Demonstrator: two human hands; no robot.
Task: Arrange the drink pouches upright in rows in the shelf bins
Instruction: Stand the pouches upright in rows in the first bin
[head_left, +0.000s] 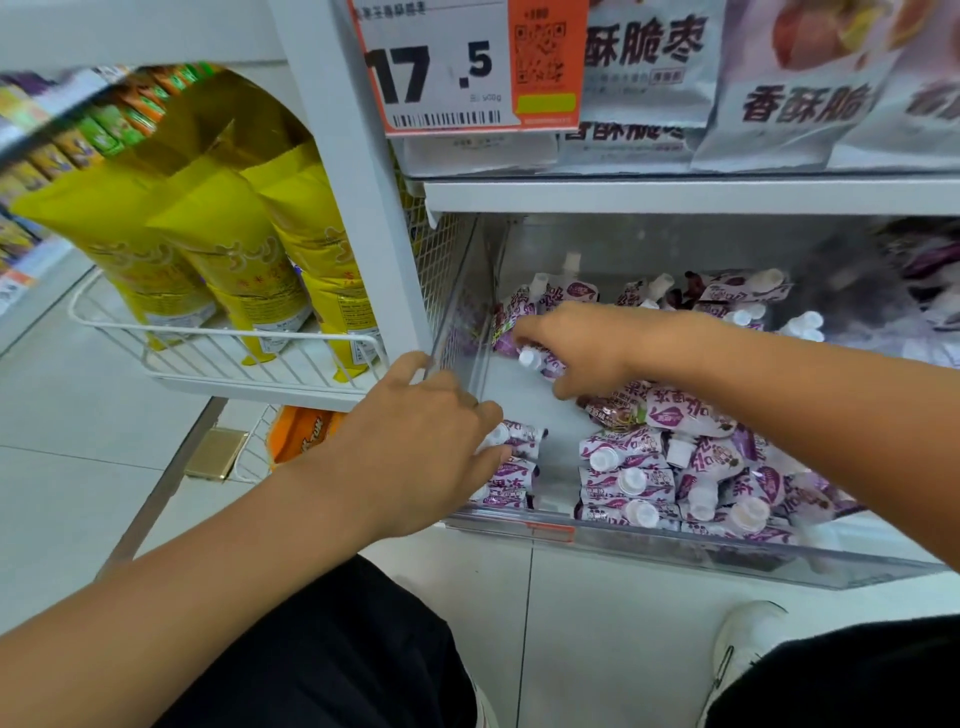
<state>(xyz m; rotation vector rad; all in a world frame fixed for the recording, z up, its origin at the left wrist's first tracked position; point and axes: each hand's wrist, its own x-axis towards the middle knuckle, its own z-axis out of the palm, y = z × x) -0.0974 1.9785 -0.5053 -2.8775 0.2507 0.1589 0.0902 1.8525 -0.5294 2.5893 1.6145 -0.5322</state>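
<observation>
The left hand gripped purple-and-white drink pouches standing at the front-left corner of the clear shelf bin. To their right, a pile of pouches lay jumbled. Farther in, the right hand pinched a white-capped pouch near the bin's left wall. More pouches lay behind.

Clear-walled shelf bin holding purple-and-white drink pouches with white caps: a short stack at the front left corner, a jumbled heap toward the front right, more along the back wall. A bare strip of the bin's floor runs between the stack and the heap.
</observation>
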